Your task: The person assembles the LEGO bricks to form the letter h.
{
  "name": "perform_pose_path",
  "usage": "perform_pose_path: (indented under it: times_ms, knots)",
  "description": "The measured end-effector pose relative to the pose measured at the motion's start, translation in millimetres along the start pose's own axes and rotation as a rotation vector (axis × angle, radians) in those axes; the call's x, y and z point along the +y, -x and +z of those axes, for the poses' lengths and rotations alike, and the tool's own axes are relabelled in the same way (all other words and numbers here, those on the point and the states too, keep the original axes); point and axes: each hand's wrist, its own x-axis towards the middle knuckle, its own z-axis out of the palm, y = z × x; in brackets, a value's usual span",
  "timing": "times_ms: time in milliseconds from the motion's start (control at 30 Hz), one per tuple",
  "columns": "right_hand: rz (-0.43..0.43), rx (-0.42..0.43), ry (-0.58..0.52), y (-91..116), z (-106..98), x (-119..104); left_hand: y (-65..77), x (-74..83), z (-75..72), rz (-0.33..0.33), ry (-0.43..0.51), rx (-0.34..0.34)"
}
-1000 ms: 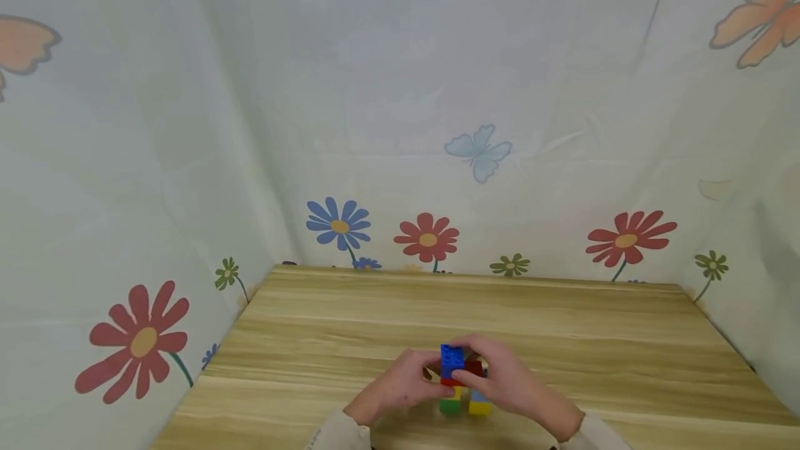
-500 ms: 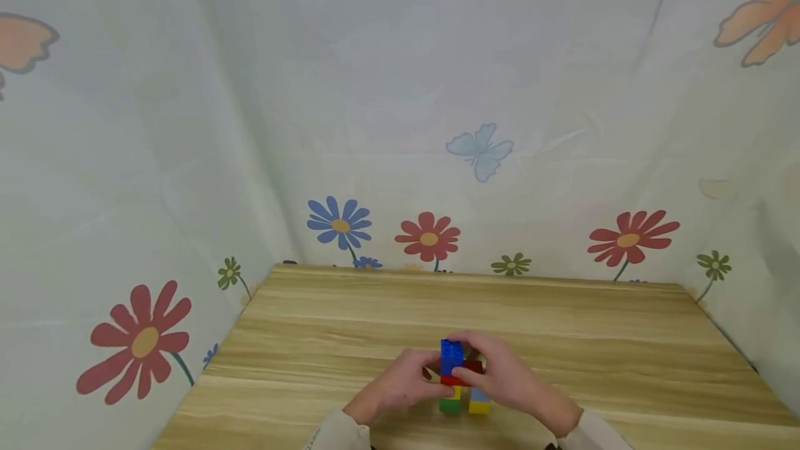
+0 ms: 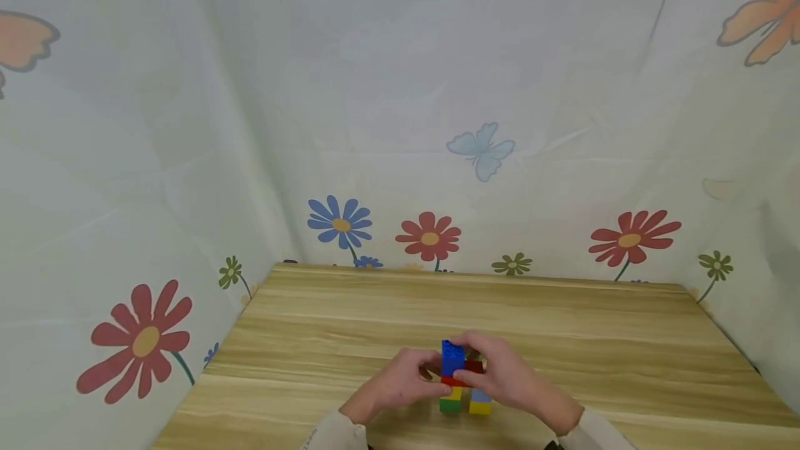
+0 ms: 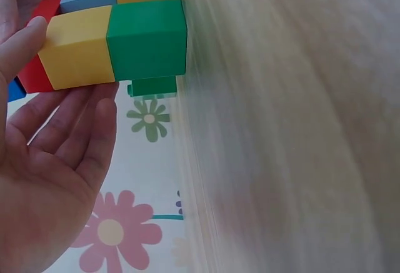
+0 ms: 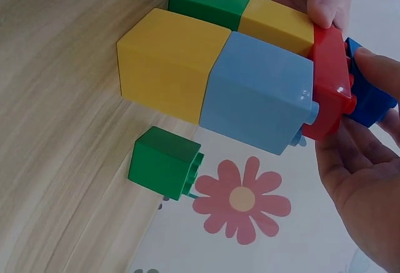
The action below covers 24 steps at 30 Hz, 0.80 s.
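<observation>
Several toy building bricks form two short columns bridged by a red brick [image 5: 331, 79]. One column is a green brick [image 4: 147, 39] under a yellow brick [image 4: 78, 48]; the other has a light blue brick [image 5: 259, 89] over another yellow brick [image 5: 169, 60]. My left hand [image 3: 406, 380] grips the structure from the left, its thumb at the seam of red and yellow. Above the red brick, my right hand [image 3: 509, 377] pinches a blue brick [image 3: 452, 358] between thumb and fingers. Red studs show between the blue and red bricks in the right wrist view.
A loose green brick [image 5: 164, 160] lies on its own behind the structure, its studs visible in the right wrist view. The wooden table [image 3: 350, 304] ends at a pale curtain [image 3: 375, 89] printed with flowers and butterflies, which rises at the back and both sides.
The top of the blue brick and my right fingers are slightly higher than one second ago. My left hand keeps its hold, and the columns stand in the same place.
</observation>
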Motion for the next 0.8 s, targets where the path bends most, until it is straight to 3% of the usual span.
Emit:
perform_pose_path:
  times_ms: [300, 533, 800]
  knots:
    - [-0.002, -0.037, -0.015, -0.2, -3.1, -3.6, -1.3, -1.7, 1.5, 0.0, -0.046, 0.025]
    - [-0.108, -0.037, 0.053, -2.9, -2.5, -3.7, -1.8, -2.5, 2.4, -0.021, -0.069, 0.033]
    - [-0.047, -0.068, 0.053, -4.7, -3.1, -4.1, -1.4, -3.0, 2.9, -0.042, -0.061, 0.028]
